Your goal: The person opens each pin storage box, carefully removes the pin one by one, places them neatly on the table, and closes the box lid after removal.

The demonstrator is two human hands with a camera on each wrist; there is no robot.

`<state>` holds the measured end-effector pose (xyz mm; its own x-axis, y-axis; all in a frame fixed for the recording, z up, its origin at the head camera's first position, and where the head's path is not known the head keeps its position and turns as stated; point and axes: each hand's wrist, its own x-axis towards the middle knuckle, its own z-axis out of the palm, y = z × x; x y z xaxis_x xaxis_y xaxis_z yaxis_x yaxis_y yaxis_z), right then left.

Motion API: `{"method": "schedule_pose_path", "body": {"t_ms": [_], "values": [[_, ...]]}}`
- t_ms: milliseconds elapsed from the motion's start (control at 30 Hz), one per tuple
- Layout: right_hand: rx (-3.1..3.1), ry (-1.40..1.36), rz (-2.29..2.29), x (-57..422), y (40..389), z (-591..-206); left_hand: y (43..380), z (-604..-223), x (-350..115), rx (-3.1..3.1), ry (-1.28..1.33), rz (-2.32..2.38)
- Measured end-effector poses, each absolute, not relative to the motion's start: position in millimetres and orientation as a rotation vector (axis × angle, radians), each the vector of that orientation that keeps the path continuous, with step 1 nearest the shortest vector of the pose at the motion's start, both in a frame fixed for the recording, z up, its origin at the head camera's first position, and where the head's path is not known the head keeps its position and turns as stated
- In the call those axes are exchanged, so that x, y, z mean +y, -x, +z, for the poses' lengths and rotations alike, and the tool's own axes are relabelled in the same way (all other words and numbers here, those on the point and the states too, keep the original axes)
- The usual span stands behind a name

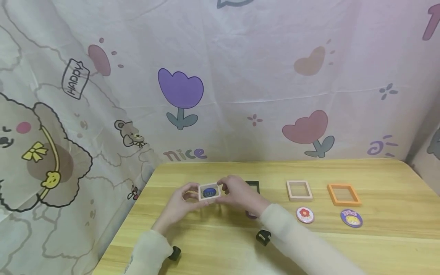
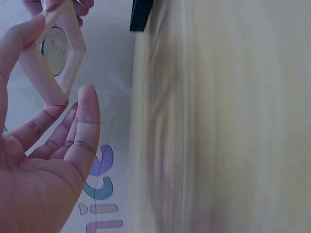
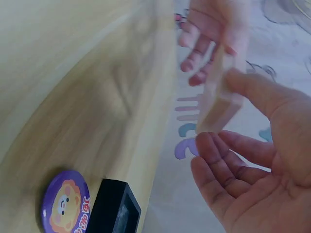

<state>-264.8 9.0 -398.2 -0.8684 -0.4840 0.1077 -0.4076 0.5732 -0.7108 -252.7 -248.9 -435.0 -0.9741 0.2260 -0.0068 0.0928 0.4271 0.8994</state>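
Both hands hold a small pale square display frame (image 1: 209, 199) up over the table, tilted. Within its clear middle is a round blue badge (image 1: 209, 192), whose plain back shows in the left wrist view. My left hand (image 1: 178, 205) pinches one corner between thumb and a finger, its other fingers extended. The opposite corner is pinched by my right hand (image 1: 237, 191). Behind the right hand and wrist lie a black square frame (image 3: 109, 208) and a purple-rimmed badge (image 3: 65, 203) with a cartoon animal, both partly hidden in the head view.
Right of the hands lie a pale pink square frame (image 1: 299, 198) and an orange one (image 1: 345, 203). In front of them are a white badge (image 1: 305, 215) with a red flower and a purple badge (image 1: 351, 218). A printed cloth (image 1: 240, 95) hangs behind the wooden table (image 1: 220, 248).
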Motion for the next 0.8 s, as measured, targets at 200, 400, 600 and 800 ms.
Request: {"method": "schedule_pose_path", "body": {"t_ms": [200, 400, 600, 800], "values": [[2.646, 0.756, -1.154, 26, 252, -397, 238, -430, -237, 2.477, -0.377, 1.599], [2.594, 0.831, -1.178, 41, 243, -394, 226, -428, -220, 2.423, -0.423, 1.609], [2.602, 0.945, -1.155, 54, 239, -389, 221, -430, -209, 2.338, -0.508, 1.703], [2.565, 0.972, -1.202, 64, 237, -387, 218, -430, -200, 2.267, -0.599, 1.796]]}}
